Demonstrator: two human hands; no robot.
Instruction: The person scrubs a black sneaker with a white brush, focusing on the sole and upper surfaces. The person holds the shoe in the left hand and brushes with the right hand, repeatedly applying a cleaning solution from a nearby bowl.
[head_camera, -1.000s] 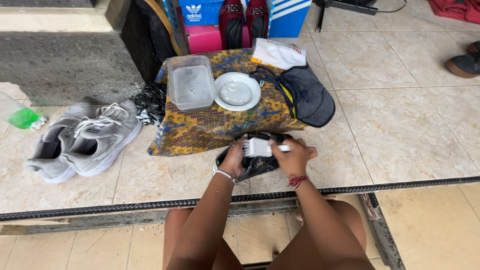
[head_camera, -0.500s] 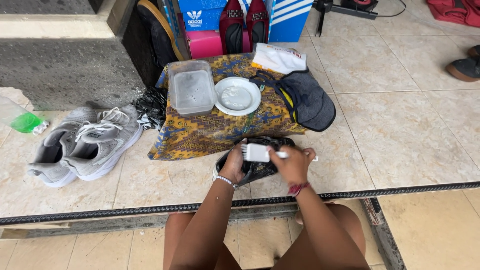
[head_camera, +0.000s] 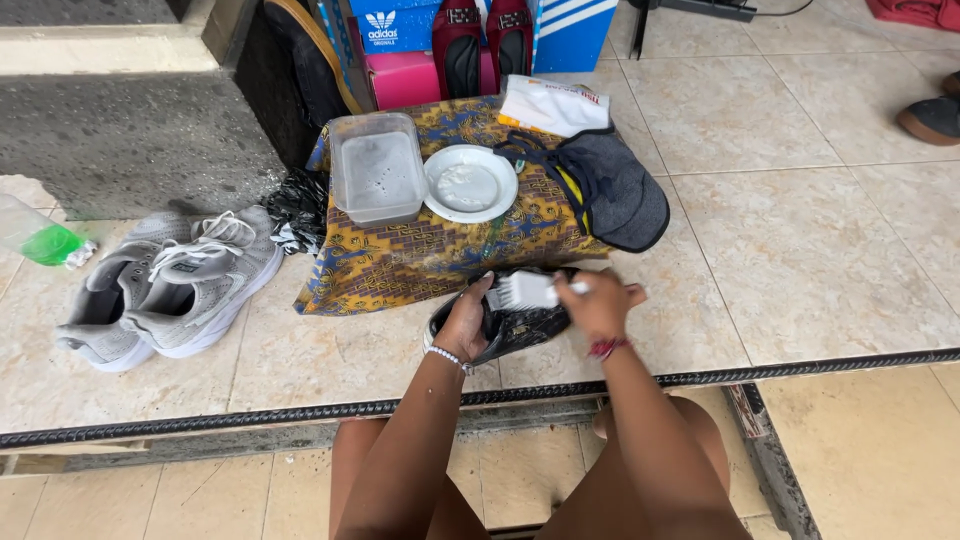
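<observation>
Glossy beige floor tiles (head_camera: 820, 250) with thin grey grout lines spread under soft, even daylight. A rough grey concrete wall (head_camera: 120, 130) rises at the left beneath a pale ledge. A dark metal sliding-door track (head_camera: 250, 412) crosses the floor, with a lower step of matching beige tiles (head_camera: 880, 440) beyond it.

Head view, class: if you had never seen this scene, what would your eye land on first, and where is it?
First, the two hands at centre: the left hand steadies a black shoe on the tiled floor while the right hand holds a white brush on it. Just behind lies a bright patterned cloth bearing a white plate; grey sneakers sit left.
</observation>
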